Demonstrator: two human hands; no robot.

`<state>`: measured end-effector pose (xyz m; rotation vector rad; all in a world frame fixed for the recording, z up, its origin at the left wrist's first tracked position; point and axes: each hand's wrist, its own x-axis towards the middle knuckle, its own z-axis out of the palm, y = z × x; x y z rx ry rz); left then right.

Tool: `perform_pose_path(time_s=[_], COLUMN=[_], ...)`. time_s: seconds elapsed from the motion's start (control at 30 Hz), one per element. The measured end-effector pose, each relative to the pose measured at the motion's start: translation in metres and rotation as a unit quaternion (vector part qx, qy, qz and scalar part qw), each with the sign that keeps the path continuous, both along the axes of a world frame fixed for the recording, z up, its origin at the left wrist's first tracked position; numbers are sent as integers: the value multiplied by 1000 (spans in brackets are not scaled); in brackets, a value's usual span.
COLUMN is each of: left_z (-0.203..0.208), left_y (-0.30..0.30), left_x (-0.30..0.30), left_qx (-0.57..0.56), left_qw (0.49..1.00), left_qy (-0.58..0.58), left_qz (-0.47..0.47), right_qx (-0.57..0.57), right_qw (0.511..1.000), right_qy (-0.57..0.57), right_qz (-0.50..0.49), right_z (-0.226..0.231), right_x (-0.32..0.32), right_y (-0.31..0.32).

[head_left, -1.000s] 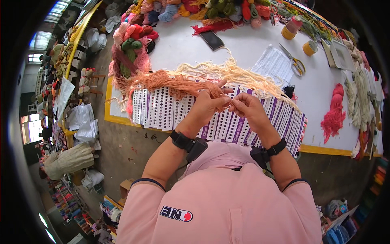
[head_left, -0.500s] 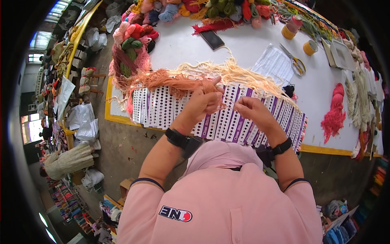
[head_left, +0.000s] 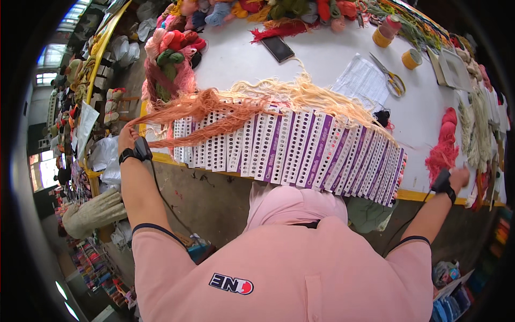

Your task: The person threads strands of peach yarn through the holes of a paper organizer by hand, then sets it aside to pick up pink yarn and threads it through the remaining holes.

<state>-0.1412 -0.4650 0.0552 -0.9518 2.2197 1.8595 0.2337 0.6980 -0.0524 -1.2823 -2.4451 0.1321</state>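
At the table's left edge, my left hand (head_left: 127, 137) is closed round one end of a rust-orange yarn skein (head_left: 214, 129). The skein stretches as a loose loop across the left part of a row of white and purple perforated cards (head_left: 284, 145). Far to the right, my right hand (head_left: 460, 177) is held out beside a bright pink yarn skein (head_left: 444, 142), apart from the cards. Its fingers look curled, but blur hides what is in them. Cream yarn (head_left: 311, 94) lies along the far ends of the cards.
Scissors (head_left: 390, 78), a paper sheet (head_left: 360, 78), a dark phone (head_left: 278, 48) and a yellow roll (head_left: 412, 58) lie beyond the cards on the white table (head_left: 236, 59). Colourful skeins (head_left: 289, 11) line the far side. A white plastic tray (head_left: 453, 70) stands at the right.
My hands were together over the middle of the cards, at the bunched orange yarn. They have swung wide apart; the left has drawn the skein out to the left.
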Motion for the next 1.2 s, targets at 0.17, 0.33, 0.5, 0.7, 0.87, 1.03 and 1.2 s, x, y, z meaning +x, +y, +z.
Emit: perform_pose_path(time_s=[0.17,0.33,0.5,0.7,0.87,1.03,1.2], left_z=[-53,-107,-139,-135,-151,-150,-141], left_y=[179,440,481,490,490,491,484], left_x=[31,94,93,98,102,112,115], left_qx=[401,187,239,240,155,104,359], left_qw=[912,945,910,893,917,910,873], left_qy=[-75,-121,-141,-107,-55,-28,-164], left_qz=[-24,-241,-309,-364,-365,-400,-286], right_qx=[-200,-478,-566,-470,-381,-527,-622], right_qw=[954,769,697,719,731,686,621], right_qy=[205,97,-6,-63,-36,-93,-103], right_qz=[84,412,440,508,566,494,466], right_z=[-67,-32,-26,-44,-40,-27,-29], right_x=[-71,-182,-229,-243,-245,-248,-245], right_y=[-109,-412,-489,-489,-492,-480,-469])
